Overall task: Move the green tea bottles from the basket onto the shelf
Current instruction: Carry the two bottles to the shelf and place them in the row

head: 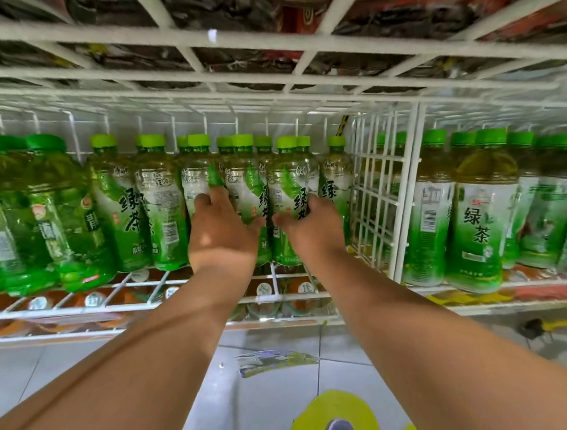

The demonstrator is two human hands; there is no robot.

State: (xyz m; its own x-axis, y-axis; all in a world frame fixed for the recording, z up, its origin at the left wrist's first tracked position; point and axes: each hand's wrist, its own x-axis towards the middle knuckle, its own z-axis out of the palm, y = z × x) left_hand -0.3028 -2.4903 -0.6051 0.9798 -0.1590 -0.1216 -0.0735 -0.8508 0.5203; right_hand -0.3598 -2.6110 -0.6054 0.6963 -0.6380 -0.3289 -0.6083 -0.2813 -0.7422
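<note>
My left hand (222, 230) and right hand (311, 230) each wrap a green tea bottle, one (196, 171) left of the white wire divider (406, 196), the other (292, 185) nearer it. Both bottles stand upright on the wire shelf (269, 297) among their row, likely so I can press them back into line. The basket is out of view.

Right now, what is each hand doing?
Left hand: grips a green tea bottle on the shelf.
Right hand: grips another bottle.
</note>
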